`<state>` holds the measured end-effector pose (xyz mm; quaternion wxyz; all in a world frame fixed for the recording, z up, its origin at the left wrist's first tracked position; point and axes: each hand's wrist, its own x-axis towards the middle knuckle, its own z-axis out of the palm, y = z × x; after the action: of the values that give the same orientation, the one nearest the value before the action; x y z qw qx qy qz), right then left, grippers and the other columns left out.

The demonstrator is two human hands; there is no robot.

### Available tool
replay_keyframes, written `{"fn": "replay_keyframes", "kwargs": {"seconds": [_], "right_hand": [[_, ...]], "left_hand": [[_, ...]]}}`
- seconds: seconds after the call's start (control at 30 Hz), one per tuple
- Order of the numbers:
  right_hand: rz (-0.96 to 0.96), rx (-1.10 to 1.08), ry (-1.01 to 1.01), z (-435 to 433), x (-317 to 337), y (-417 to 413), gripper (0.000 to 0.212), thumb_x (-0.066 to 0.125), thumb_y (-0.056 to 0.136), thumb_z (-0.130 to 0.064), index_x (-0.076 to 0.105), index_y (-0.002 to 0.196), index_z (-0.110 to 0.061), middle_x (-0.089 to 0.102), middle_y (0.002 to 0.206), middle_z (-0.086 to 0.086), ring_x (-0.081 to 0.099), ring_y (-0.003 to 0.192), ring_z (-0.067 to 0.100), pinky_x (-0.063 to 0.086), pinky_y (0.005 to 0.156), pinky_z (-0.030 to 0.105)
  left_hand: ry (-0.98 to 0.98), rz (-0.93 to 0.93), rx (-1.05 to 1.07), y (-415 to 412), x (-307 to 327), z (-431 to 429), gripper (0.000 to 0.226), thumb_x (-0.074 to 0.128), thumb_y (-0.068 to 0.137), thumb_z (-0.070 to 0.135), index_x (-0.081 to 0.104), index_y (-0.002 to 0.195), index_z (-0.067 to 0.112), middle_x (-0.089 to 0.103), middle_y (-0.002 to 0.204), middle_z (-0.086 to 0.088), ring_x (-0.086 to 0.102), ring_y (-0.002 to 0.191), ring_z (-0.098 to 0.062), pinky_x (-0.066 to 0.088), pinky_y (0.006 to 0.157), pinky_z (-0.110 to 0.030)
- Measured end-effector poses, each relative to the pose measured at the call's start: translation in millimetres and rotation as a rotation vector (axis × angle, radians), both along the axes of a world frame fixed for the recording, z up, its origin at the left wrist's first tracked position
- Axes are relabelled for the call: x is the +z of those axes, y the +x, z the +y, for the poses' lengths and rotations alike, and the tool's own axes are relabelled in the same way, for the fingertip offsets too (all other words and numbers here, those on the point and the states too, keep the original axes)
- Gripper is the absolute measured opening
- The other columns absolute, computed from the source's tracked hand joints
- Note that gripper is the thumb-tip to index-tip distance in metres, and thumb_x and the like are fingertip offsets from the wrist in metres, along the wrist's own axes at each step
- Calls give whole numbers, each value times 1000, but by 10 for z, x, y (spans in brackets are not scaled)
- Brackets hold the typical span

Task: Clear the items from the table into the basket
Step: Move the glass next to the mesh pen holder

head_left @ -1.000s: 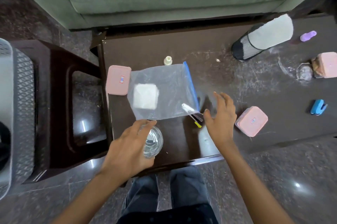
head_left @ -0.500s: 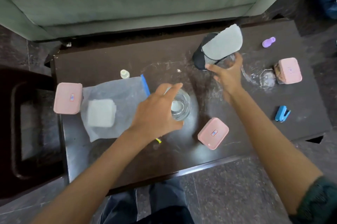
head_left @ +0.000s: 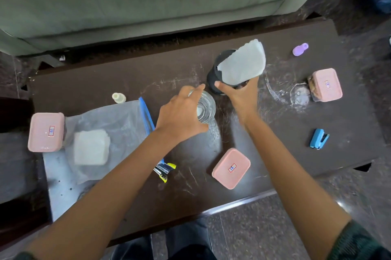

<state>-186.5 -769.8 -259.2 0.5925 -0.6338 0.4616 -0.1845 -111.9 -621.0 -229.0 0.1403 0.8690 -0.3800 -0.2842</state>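
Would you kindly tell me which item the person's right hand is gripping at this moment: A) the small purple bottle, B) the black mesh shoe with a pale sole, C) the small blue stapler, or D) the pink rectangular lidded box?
B: the right hand has its fingers and thumb curled round the black mesh shoe with a pale sole, while the left hand grips the clear drinking glass.

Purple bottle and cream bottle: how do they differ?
Colour: the purple bottle is lilac, the cream bottle pale yellowish. Place: the purple bottle is far right with nothing close; the cream bottle is left, beside the zip bag. Both are small and untouched.
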Motion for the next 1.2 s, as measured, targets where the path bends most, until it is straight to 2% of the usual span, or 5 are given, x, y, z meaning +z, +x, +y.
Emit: {"fn": "replay_keyframes", "kwargs": {"seconds": [0.17,0.4,0.67,1.03,1.2], "right_hand": [[-1,13,-27,116,35,-335,77,85,59,-11,44,124,-14,62,113,-1,61,103,7,50,84,16],[38,28,38,125,63,-634,84,84,61,-7,38,131,-16,56,127,6,55,116,19,46,99,34],[93,138,24,75,88,-597,85,84,62,-7,36,132,-12,53,130,7,50,118,18,42,97,27],[117,179,29,75,80,-551,86,84,62,-14,35,133,-13,53,130,5,49,119,18,41,103,36],[125,179,30,86,89,-552,87,84,63,-15,33,134,-14,51,132,3,48,118,14,39,90,14]], "left_hand": [[-30,-57,-20,-18,-31,-34,102,74,64,47,14,146,31,34,142,3,50,119,-28,49,85,-43],[-291,232,256,-198,-206,283,125,84,58,38,-6,144,41,19,151,7,27,135,-12,36,99,-32],[-522,592,534,-211,-373,295,87,81,65,11,35,134,36,47,113,38,56,103,11,44,79,-1],[-518,568,522,-206,-370,209,86,81,67,14,35,138,30,49,124,19,53,116,-8,45,92,-15],[-504,558,518,-218,-359,212,87,81,67,15,33,139,29,48,128,16,52,118,-8,45,93,-18]]}}
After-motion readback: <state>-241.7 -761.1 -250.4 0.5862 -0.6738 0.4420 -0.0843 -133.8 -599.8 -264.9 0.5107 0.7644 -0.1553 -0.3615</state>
